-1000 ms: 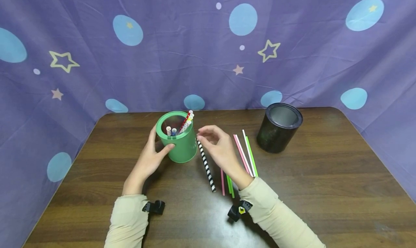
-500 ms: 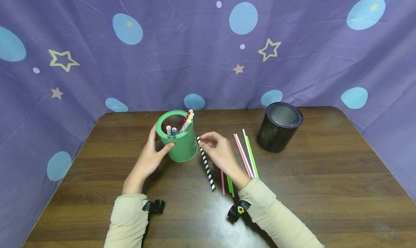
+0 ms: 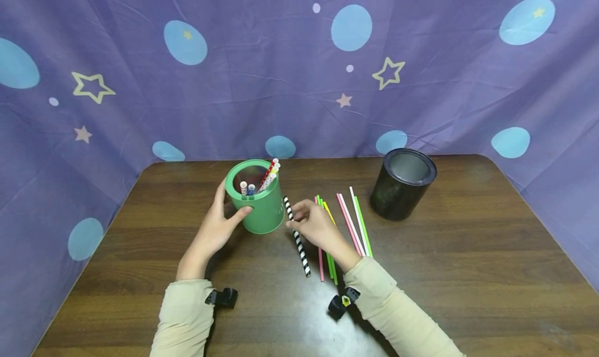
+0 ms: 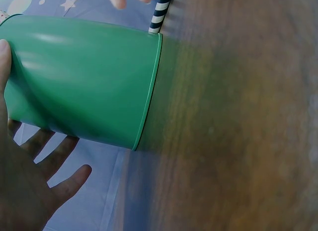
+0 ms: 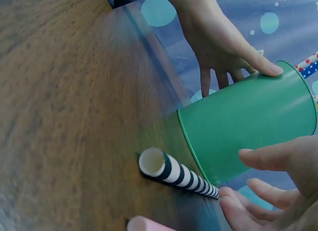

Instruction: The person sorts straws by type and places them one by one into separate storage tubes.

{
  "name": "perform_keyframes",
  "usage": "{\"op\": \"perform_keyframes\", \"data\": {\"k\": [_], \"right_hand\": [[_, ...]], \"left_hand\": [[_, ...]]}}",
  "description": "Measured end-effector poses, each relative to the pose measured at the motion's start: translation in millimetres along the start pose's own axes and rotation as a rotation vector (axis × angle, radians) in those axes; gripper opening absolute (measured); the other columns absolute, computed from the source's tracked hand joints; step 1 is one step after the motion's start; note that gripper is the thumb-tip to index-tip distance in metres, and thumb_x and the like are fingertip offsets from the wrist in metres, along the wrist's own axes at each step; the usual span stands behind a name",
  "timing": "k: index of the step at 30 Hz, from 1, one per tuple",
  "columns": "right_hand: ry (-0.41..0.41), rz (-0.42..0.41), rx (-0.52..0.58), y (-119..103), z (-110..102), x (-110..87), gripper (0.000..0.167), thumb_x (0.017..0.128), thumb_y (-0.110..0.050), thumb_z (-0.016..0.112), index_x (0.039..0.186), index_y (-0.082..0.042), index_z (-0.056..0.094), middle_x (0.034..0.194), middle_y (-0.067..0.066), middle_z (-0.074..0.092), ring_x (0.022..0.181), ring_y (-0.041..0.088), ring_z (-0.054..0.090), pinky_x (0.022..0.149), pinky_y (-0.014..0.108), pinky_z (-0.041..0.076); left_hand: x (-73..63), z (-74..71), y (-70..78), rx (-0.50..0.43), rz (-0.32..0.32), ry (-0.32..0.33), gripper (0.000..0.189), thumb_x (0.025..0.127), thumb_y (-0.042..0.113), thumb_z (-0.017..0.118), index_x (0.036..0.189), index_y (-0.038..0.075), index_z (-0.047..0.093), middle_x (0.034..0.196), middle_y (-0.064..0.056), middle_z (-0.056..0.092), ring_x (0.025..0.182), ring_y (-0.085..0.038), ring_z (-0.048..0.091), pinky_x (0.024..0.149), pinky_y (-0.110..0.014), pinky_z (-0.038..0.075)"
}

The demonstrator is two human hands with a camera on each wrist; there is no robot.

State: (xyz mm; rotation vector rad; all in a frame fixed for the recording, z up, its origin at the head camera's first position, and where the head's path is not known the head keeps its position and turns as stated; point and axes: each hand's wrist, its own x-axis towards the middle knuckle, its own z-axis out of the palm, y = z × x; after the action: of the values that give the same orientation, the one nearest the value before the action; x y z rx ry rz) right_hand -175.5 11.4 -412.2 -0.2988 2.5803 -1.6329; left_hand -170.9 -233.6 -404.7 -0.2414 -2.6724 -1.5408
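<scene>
A person's left hand [image 3: 217,224] steadies a green can [image 3: 263,217] on a wooden table [image 3: 468,274], thumb across the near wall and fingers wrapped round the left side; just to the can's right lies a black-and-white striped straw [image 3: 300,248], flat on the table, its far end close by the can's base and its near end pointing back toward the person, angled slightly right; whether straw and can touch is hard to tell; the right hand [image 3: 314,224], the nearer of the two to the straw, reaches in from the can's right, fingertips over the straw's far half; thumb and fingers stand apart, loosely bent, with nothing pinched between them, though any light contact cannot be made out; the straw's long axis runs crosswise beneath those fingers; patterned straws [image 3: 269,182] stand inside the can, while thin coloured sticks [image 3: 330,266], a second bunch of sticks [image 3: 358,215] and a black can [image 3: 398,203] sit progressively farther to its right.
</scene>
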Motion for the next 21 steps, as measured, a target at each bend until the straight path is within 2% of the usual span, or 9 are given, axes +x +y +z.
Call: {"op": "perform_keyframes", "data": {"k": [10, 17, 21], "right_hand": [[-0.066, 0.029, -0.158, 6.7, 5.0, -0.7, 0.037, 0.076, -0.005, 0.084, 0.108, 0.001, 0.065, 0.08, 0.005, 0.063, 0.068, 0.012, 0.053, 0.066, 0.027, 0.046], [-0.072, -0.022, -0.27, 4.9, 7.0, -2.5, 0.039, 0.075, -0.004, 0.082, 0.109, 0.001, 0.065, 0.073, 0.001, 0.06, 0.064, 0.011, 0.053, 0.063, 0.028, 0.047], [-0.067, -0.023, -0.331, 1.8, 8.0, -3.4, 0.039, 0.075, -0.002, 0.079, 0.111, 0.002, 0.065, 0.072, 0.0, 0.059, 0.063, 0.012, 0.054, 0.061, 0.028, 0.048]], "left_hand": [[-1.0, -0.3, 1.1, 0.002, -0.008, -0.007, 0.09, 0.095, 0.034, 0.068, 0.159, 0.034, 0.005, 0.157, -0.021, 0.027, 0.133, -0.048, 0.04, 0.106, -0.066, 0.031], [-1.3, -1.2, 2.5, 0.002, -0.014, -0.011, 0.091, 0.095, 0.034, 0.068, 0.159, 0.034, 0.004, 0.157, -0.021, 0.027, 0.134, -0.048, 0.04, 0.106, -0.066, 0.031], [-0.2, -0.8, -0.1, 0.014, -0.01, -0.01, 0.09, 0.095, 0.037, 0.067, 0.159, 0.034, 0.004, 0.157, -0.021, 0.027, 0.134, -0.048, 0.039, 0.106, -0.067, 0.03]]}}
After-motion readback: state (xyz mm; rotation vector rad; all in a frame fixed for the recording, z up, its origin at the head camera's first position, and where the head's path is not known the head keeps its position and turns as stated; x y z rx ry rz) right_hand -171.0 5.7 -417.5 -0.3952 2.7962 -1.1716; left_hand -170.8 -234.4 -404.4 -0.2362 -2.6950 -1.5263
